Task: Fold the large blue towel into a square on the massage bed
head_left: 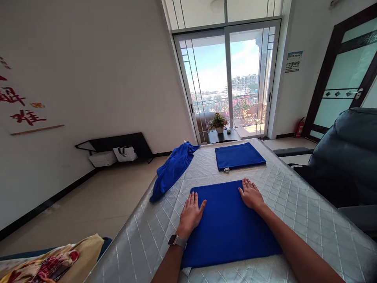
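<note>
- I can pass between the left hand [191, 213] and right hand [252, 195], over the flat blue fabric rectangle [229, 232].
- Beyond the right hand, a second blue fabric rectangle [240, 155] obstructs me.
- Ahead-left of the left hand, crumpled blue cloth [175, 167] blocks me.
- Right of the right hand, silver quilted mattress [297, 204] gives me room.

Near cloth [228, 228] on mattress [297, 208], far cloth [240, 156] behind, 3rd cloth [176, 167] left of both, table [212, 137] beyond mattress, chair [347, 153] at right

Smooth matt cloth [229, 224], glossy quilted mattress [297, 212] (plastic-covered, perhaps), smooth glass sliding door [228, 78]
</note>
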The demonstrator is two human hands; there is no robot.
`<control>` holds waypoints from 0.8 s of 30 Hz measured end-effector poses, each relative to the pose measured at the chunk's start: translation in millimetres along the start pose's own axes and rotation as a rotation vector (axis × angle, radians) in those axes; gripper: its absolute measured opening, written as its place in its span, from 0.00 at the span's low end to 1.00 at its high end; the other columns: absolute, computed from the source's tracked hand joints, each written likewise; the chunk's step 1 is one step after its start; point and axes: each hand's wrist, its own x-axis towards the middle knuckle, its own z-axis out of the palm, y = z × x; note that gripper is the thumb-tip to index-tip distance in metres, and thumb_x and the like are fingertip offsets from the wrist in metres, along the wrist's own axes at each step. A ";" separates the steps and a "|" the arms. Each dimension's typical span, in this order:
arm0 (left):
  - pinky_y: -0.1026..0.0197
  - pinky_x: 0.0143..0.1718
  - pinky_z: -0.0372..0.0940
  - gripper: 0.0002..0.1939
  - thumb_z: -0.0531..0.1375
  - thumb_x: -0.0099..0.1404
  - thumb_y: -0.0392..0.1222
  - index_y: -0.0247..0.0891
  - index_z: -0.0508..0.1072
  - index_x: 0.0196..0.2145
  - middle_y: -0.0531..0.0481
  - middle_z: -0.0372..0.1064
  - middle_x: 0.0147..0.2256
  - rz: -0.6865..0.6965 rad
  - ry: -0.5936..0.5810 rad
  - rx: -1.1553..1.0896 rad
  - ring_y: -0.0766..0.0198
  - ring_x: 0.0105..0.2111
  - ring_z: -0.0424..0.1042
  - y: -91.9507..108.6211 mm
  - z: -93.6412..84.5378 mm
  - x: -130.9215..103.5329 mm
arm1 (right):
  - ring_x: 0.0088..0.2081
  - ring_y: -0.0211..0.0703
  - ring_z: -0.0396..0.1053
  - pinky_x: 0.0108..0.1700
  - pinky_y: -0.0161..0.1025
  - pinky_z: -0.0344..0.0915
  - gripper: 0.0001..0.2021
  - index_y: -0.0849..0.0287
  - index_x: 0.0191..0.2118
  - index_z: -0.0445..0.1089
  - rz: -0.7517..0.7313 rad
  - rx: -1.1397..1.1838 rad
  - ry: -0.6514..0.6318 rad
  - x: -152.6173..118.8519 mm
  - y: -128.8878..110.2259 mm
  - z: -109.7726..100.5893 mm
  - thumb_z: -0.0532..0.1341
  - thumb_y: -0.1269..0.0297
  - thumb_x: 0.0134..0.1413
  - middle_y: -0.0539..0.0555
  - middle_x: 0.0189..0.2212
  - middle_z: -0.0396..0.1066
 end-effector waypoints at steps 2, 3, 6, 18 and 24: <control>0.46 0.70 0.51 0.43 0.38 0.74 0.65 0.27 0.55 0.70 0.32 0.48 0.71 0.033 0.021 0.005 0.49 0.71 0.48 11.8 -5.6 0.8 | 0.74 0.47 0.36 0.73 0.47 0.33 0.35 0.72 0.74 0.42 -0.001 0.017 0.003 0.0 -0.7 -1.8 0.38 0.52 0.71 0.60 0.74 0.39; 0.46 0.70 0.51 0.42 0.38 0.75 0.65 0.28 0.55 0.70 0.33 0.48 0.71 0.077 0.027 0.000 0.49 0.71 0.47 22.0 -8.0 2.1 | 0.74 0.47 0.36 0.73 0.47 0.33 0.35 0.72 0.74 0.42 -0.004 0.023 0.005 -0.2 -1.0 -2.6 0.38 0.52 0.71 0.61 0.74 0.39; 0.47 0.70 0.51 0.40 0.37 0.76 0.63 0.31 0.54 0.71 0.36 0.49 0.71 0.283 0.001 -0.041 0.52 0.71 0.48 69.7 -11.4 11.1 | 0.74 0.48 0.36 0.73 0.47 0.33 0.35 0.72 0.74 0.42 -0.004 0.035 0.007 -1.2 -0.8 -4.4 0.39 0.52 0.71 0.61 0.74 0.39; 0.44 0.71 0.48 0.37 0.35 0.76 0.61 0.37 0.56 0.71 0.40 0.51 0.71 0.314 -0.047 -0.081 0.53 0.72 0.48 131.3 11.5 48.7 | 0.74 0.48 0.36 0.72 0.47 0.33 0.35 0.72 0.74 0.43 -0.007 0.044 0.005 -0.5 2.0 -3.7 0.39 0.52 0.71 0.62 0.74 0.39; 0.47 0.71 0.47 0.40 0.36 0.76 0.62 0.29 0.54 0.71 0.36 0.47 0.71 0.021 -0.053 0.030 0.51 0.72 0.47 4.2 -1.3 38.7 | 0.74 0.47 0.35 0.73 0.47 0.32 0.35 0.72 0.74 0.42 0.002 0.030 0.000 -0.2 1.1 -2.5 0.38 0.53 0.71 0.60 0.75 0.38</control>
